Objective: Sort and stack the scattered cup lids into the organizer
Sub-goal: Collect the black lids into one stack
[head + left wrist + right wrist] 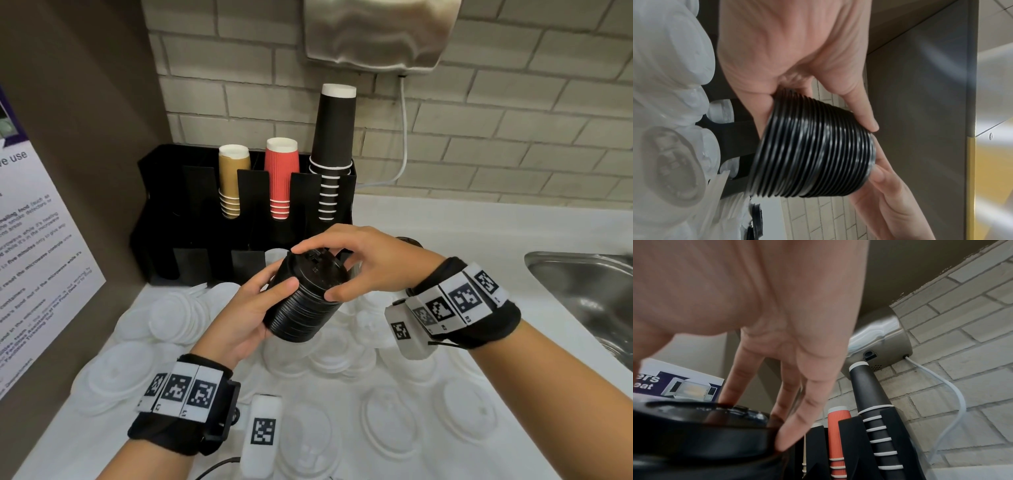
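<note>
Head cam: high, angled forward and down over the white countertop (428,219), taking in the black plastic cup organizer (164,192) against the pale brick wall (513,130). Left wrist cam: rolled sideways, very close, looks along the palm at the ribbed stack of black plastic lids (813,149). Right wrist cam: low, tilted up, near the stack's top (701,431). All three share that stack — the organizer too (851,443).

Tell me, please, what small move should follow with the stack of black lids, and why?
Probably lower the stack of black plastic lids, gripped by the left hand and right hand, into a front slot of the black plastic organizer; the stack looks squared, and white lids remain scattered.
</note>
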A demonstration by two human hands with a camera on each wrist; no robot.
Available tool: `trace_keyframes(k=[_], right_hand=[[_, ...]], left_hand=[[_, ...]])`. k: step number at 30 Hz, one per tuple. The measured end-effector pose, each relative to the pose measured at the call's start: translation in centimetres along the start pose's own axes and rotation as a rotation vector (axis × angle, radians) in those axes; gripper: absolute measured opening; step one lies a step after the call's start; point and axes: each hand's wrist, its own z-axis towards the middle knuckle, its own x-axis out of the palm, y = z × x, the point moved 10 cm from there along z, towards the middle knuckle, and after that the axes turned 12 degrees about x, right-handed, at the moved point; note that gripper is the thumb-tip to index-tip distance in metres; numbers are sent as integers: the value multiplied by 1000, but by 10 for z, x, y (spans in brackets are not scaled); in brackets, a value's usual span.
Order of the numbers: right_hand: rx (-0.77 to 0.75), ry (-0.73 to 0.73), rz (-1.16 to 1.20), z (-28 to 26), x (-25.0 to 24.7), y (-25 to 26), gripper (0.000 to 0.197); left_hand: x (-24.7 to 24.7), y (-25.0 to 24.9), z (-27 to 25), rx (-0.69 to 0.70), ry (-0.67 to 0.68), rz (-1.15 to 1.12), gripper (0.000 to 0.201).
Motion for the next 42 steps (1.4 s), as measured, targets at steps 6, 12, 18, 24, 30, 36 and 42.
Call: trace_keyframes(k=[6,12,18,24,30,36,42], right_hand=[[226,-94,266,-6,-34,-55,51],[941,71,-369,-40,-40,-242,54],[1072,138,-391,-56,-6,-311,83],[1056,55,-340,-52,-19,-310,63],[619,-169,107,-15,-58,-184,49],[220,-46,466,3,-35,-68,51],[103,-36,241,9,-19,-33,61]], left_hand=[[-4,-3,7,24,-25,4,51],[-12,-6,10,28,-36,-35,46],[-18,-5,11,26,-37,-64,44],[-21,-1,11,15,-37,-59,45],[-11,5,16,-17,-1,-42,49],[-7,8,17,-26,7,-29,55],[-6,2,17,0,-7,3,48]])
